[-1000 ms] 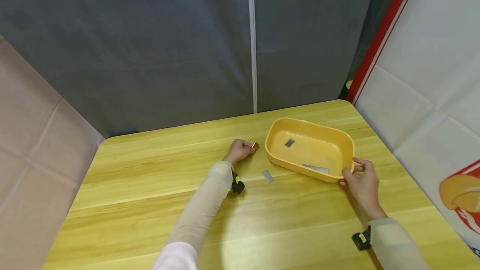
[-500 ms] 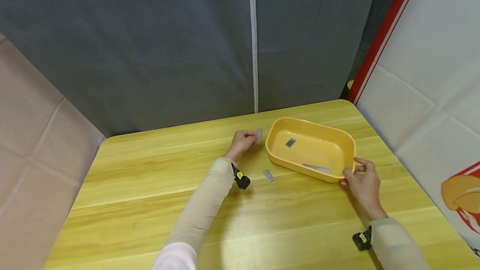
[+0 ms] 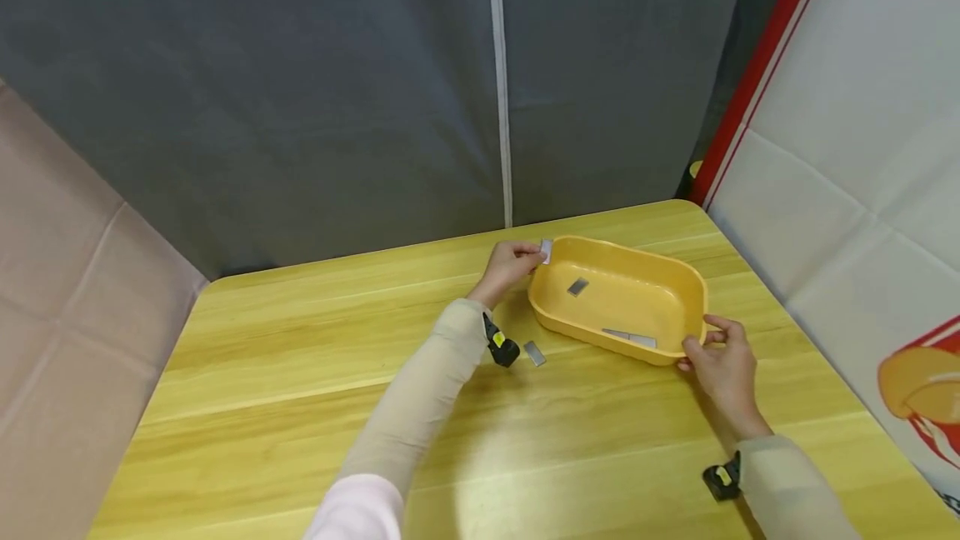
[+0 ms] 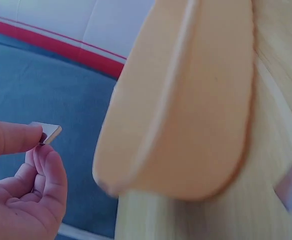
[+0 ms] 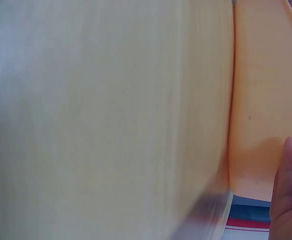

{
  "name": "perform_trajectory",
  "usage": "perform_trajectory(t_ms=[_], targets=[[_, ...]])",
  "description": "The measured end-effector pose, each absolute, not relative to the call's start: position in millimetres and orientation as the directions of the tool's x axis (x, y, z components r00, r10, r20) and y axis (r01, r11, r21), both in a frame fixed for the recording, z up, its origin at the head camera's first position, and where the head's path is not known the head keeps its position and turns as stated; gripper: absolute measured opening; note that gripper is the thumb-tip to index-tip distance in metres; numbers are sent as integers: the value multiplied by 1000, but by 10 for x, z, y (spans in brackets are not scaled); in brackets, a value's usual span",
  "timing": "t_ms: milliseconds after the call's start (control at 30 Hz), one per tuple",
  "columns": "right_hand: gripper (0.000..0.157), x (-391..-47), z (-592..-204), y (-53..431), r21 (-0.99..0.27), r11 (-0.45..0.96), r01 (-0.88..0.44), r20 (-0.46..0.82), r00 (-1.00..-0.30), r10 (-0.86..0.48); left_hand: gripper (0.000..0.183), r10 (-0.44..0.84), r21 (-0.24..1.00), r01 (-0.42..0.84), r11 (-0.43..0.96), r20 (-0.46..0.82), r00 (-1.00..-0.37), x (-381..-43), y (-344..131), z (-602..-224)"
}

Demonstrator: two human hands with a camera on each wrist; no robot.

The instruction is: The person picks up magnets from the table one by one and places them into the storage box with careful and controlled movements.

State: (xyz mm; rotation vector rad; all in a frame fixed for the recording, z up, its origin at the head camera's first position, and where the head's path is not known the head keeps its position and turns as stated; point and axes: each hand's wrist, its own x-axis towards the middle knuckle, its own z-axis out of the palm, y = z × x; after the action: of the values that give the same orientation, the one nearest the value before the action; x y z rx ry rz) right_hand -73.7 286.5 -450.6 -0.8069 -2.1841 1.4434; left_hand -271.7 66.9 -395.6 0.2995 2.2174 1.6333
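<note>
My left hand (image 3: 508, 267) pinches a small flat silvery metal block (image 3: 547, 251) between thumb and fingers, at the left end of a shallow yellow basin (image 3: 618, 252). In the left wrist view that block (image 4: 50, 131) shows a thin bright edge, apart from the basin's outer wall (image 4: 181, 110). My right hand (image 3: 726, 369) grips the basin's near right corner, thumb at the rim. Inside the basin lie a grey block (image 3: 578, 287) at the left and further flat pieces (image 3: 632, 337) along the near wall. Another grey block (image 3: 535, 353) lies on the table just in front of the basin.
The wooden table (image 3: 300, 373) reaches back to a dark grey curtain (image 3: 337, 107). A white panel with a red border (image 3: 847, 123) stands at the right, and a pale pink panel (image 3: 67, 290) at the left. Each wrist wears a small black camera.
My left hand, holding the metal block, has moved right and away from me, from beside the basin to its left rim. My right hand has stayed on the basin's corner.
</note>
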Motion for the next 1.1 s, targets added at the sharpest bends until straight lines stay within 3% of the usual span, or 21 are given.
perform_trajectory(t_ms=[433, 600, 733, 1033, 1100], targets=[[44, -702, -4515, 2874, -924, 305, 231, 21, -764, 645, 20, 500, 939, 29, 344, -157, -852, -2603, 1199, -3886], [44, -690, -4507, 2841, -934, 281, 222, 14, -762, 648, 16, 539, 945, -22, 328, -206, -817, -2546, 1317, -3903], [43, -692, -4500, 2804, -935, 280, 220, 14, -763, 646, 17, 542, 911, -19, 411, -261, -799, -2502, 1374, -3933], [42, -688, -4514, 2742, -929, 309, 203, 42, -773, 633, 40, 523, 867, -162, 471, -423, -741, -2480, 1456, -3998], [41, -683, -4507, 2726, -931, 310, 193, 49, -775, 631, 36, 509, 851, -162, 500, -439, -740, -2481, 1469, -4010]])
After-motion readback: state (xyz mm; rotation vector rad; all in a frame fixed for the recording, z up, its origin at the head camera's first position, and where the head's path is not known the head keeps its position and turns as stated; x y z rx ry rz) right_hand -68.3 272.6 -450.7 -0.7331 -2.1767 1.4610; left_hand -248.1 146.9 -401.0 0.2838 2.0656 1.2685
